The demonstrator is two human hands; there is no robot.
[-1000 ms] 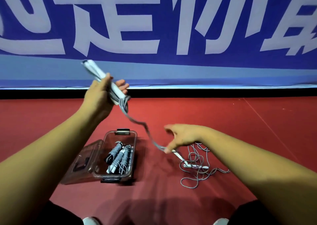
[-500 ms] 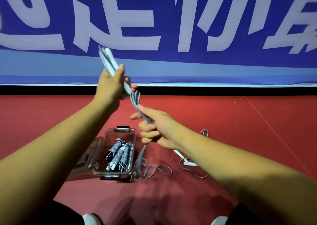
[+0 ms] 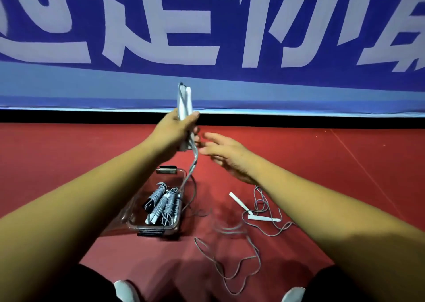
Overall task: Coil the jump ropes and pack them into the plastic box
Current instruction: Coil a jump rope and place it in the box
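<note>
Box [image 3: 152,227] mouth open upward; far half free, near half filled by coiled ropes [image 3: 161,204]. Held rope [image 3: 195,161] hangs from left grip [image 3: 177,129], drops along box right rim, crosses entry from that side. Right grip [image 3: 226,158] just beside strand, fingers spread, above floor [image 3: 333,175]. Floor right of box cluttered: trailing loops [image 3: 213,260] near front, second rope [image 3: 264,218] with white handles farther right. Floor left of box and far right open. Banner [image 3: 207,78] walls off far side behind both grips.
</note>
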